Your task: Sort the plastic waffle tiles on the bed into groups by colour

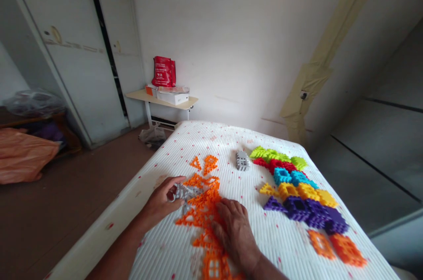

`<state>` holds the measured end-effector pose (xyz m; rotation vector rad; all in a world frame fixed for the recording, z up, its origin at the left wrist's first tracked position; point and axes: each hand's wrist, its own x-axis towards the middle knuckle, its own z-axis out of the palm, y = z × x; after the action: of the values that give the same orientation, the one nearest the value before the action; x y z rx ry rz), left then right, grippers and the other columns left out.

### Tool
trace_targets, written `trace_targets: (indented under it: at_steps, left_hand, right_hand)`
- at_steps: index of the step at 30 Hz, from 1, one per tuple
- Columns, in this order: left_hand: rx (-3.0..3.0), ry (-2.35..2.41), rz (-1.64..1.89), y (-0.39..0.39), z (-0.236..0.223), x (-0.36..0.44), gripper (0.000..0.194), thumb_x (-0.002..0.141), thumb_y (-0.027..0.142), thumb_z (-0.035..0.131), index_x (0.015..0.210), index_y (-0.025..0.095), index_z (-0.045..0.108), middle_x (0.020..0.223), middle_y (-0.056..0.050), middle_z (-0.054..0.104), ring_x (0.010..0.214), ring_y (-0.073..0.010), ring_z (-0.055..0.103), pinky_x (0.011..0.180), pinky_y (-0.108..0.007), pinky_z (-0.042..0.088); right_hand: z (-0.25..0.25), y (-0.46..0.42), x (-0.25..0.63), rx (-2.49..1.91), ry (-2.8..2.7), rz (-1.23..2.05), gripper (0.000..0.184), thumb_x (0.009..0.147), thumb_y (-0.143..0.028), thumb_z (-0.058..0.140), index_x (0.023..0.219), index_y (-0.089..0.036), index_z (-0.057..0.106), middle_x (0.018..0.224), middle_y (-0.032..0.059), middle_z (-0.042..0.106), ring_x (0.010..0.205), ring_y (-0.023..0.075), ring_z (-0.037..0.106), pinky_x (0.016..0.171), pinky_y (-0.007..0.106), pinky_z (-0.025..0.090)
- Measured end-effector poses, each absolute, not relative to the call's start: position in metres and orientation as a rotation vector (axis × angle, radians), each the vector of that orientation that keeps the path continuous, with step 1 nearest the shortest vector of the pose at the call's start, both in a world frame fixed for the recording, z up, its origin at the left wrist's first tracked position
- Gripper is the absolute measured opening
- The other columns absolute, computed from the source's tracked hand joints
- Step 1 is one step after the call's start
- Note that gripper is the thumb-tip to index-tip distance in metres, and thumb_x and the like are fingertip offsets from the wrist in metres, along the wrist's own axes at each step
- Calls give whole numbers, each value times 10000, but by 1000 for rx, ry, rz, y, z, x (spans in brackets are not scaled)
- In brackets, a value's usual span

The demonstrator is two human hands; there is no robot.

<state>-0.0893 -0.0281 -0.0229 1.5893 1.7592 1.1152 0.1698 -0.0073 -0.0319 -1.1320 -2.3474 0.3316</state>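
My left hand (164, 199) is curled around grey lattice building pieces (185, 192), some of them triangular, at the left side of an orange heap. The orange building pieces (206, 198), triangles and window-like squares, lie loose in a long pile in front of me. My right hand (235, 231) rests palm down along the pile's right side, thumb apart from the fingers and touching orange pieces. Part of the pile is hidden under it. Farther off, a small stack of grey square pieces (242, 160) stands on the white ribbed bed cover (254, 245).
To the right lie sorted rows of pieces: lime green (269, 154), red (280, 165), light blue (291, 176), yellow (307, 192), purple (309, 212) and orange-red (346, 249). A small table (139, 94) with a red bag (164, 71) and boxes stands by the wall.
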Motion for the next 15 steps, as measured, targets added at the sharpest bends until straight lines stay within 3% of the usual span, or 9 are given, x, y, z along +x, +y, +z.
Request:
trace_targets:
  at_steps: [7, 13, 15]
  left_hand:
    - [1754, 1789, 1257, -24, -21, -54, 475, 656, 183, 520, 1127, 217, 565, 1052, -41, 586, 779, -148, 570, 698, -282, 497]
    - [1905, 1844, 1278, -18, -34, -44, 387, 657, 190, 553, 1040, 224, 587, 1075, -62, 597, 991, -221, 588, 849, -351, 501]
    - [1913, 1864, 1256, -16, -37, -43, 383, 668, 202, 563, 1050, 234, 582, 1076, -58, 598, 971, -212, 601, 843, -344, 505]
  right_hand:
    - [-29, 7, 176, -1052, -2234, 340, 236, 841, -165, 508, 1037, -205, 634, 1071, 87, 652, 1022, 235, 562, 916, 416, 422]
    - [-37, 31, 192, -1091, -2019, 541, 220, 831, -188, 433, 885, -179, 646, 878, 80, 672, 832, 188, 621, 771, 301, 494]
    - [-38, 36, 195, -1145, -2000, 591, 227, 825, -196, 426, 840, -182, 653, 811, 64, 679, 771, 178, 632, 724, 277, 496]
